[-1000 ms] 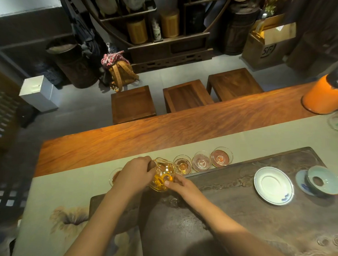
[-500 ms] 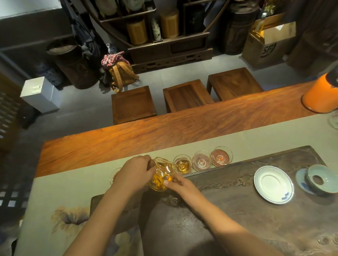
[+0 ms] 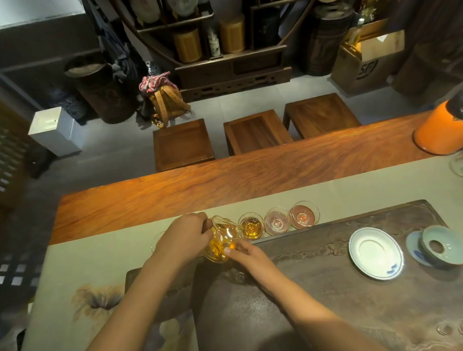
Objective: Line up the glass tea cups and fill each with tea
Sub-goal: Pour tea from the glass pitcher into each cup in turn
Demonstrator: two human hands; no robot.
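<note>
Now, pitcher: a glass pitcher (image 3: 222,241) of amber tea sits low in the centre of the frame, tilted with its spout toward the right, over the nearest cup.
Left hand: the left hand (image 3: 184,238) has its grip closed around the pitcher's handle side, fingers curled over the top.
Right hand: the right hand (image 3: 250,254) rests its fingertips (image 3: 227,251) against the pitcher's lower body; its grip is loose, fingers extended, steadying rather than wrapping.
Filled cup: a glass cup (image 3: 251,226) just right of the spout holds amber tea.
Middle cup: the next glass cup (image 3: 277,221) to the right looks clear; whether it holds any liquid cannot be told.
Right-end cup: the last glass cup (image 3: 304,214) shows a reddish tint inside.
Row: these three cups stand touching or nearly touching in a line along the upper edge of the dark tea tray (image 3: 334,303).
Hidden cup: a rim of one more cup (image 3: 156,239) peeks out left of the left wrist, mostly covered.
Worktop: the worktop (image 3: 173,193) is orange-brown wood, with a grey-green cloth runner (image 3: 97,258) under the cups.
Right of frame: a white saucer (image 3: 376,253) lies on the tray, with a pale blue lidded bowl (image 3: 444,248) just beside it.
</note>
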